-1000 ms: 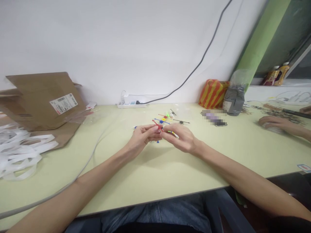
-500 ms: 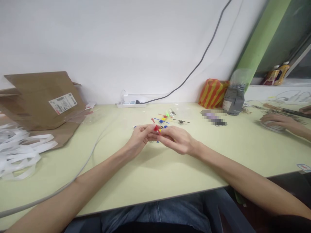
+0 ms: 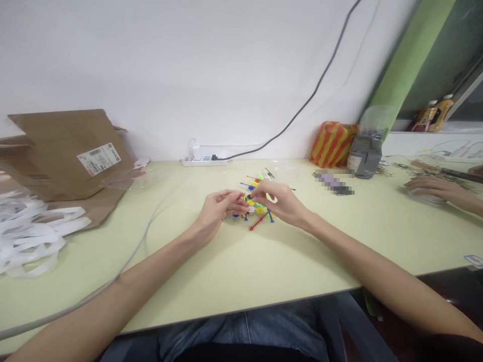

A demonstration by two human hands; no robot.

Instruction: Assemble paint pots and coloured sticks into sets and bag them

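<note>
In the head view my left hand [image 3: 218,210] is raised just above the table, thumb and fingers pinched on a small red plastic piece [image 3: 240,196] that they mostly cover. To its right, my right hand [image 3: 279,200] arches over a pile of small coloured parts, its thumb and forefinger pressed together; whatever is between them is too small to make out. Beneath the hands lie yellow round pieces [image 3: 260,210], a red arrow-shaped stick [image 3: 258,221] and a blue stick [image 3: 270,216]. Another blue arrow-shaped stick [image 3: 246,185] rests behind the fingers.
A cardboard box [image 3: 64,156] and white strips [image 3: 33,236] occupy the left side. Against the wall are a power strip [image 3: 206,162], a striped bag [image 3: 332,145] and a grey bag [image 3: 364,158]. At the right, another person's hand [image 3: 439,190] rests on a round white object.
My hands have moved apart: the right hand has left the red piece and shifted over the pile. The left hand keeps hold of it. More of the coloured parts now show.
</note>
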